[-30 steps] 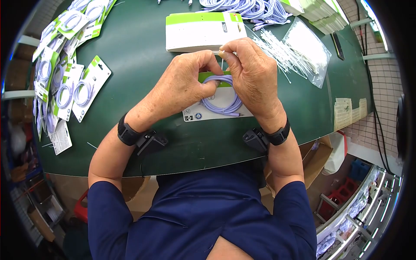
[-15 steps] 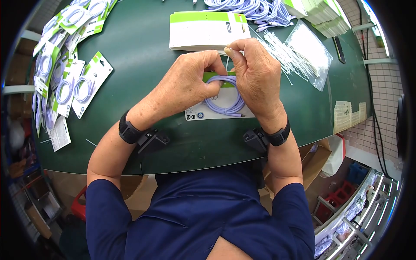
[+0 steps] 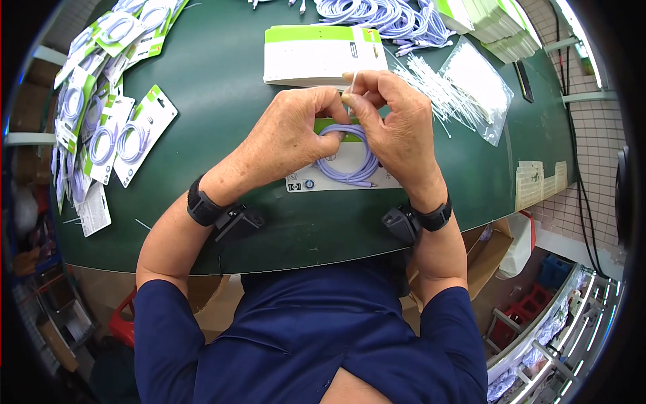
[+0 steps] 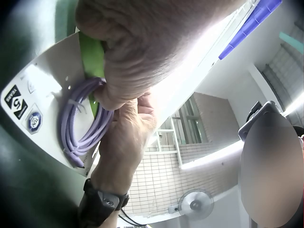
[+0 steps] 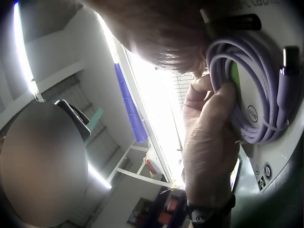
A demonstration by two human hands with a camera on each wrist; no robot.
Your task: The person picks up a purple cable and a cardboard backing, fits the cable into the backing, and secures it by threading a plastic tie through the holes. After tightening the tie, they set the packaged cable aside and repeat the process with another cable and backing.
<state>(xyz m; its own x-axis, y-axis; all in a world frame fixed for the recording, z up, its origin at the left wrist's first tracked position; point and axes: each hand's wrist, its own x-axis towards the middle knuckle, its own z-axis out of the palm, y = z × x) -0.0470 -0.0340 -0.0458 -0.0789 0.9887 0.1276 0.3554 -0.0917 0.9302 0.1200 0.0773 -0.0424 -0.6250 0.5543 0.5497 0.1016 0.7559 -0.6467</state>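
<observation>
A lilac cable [image 3: 370, 165] lies coiled against a white and green packaging card [image 3: 336, 183]. My left hand [image 3: 286, 131] pinches the coil's top against the card's green end, thumb inside the loop. A thin white cable tie [image 3: 353, 82] sticks up between the fingertips of my right hand [image 3: 402, 124], which pinches it just above the coil. In the left wrist view, another white tie [image 4: 77, 105] binds the coil's side. The right wrist view shows the cable's metal plug [image 5: 290, 57] at the coil's outer side; the pinched tie's lower end is hidden behind fingers.
A stack of cards [image 3: 323, 57] stands beyond my hands. Loose white ties [image 3: 441, 91] and a plastic bag [image 3: 481, 87] lie to the right. Coiled cables [image 3: 377, 15] sit at the back, and a pile of carded cables [image 3: 101, 101] covers the left side.
My right fingertips have come down along the tie towards the coil, and the tie's end now stands up above them. My left hand keeps its hold on coil and card.
</observation>
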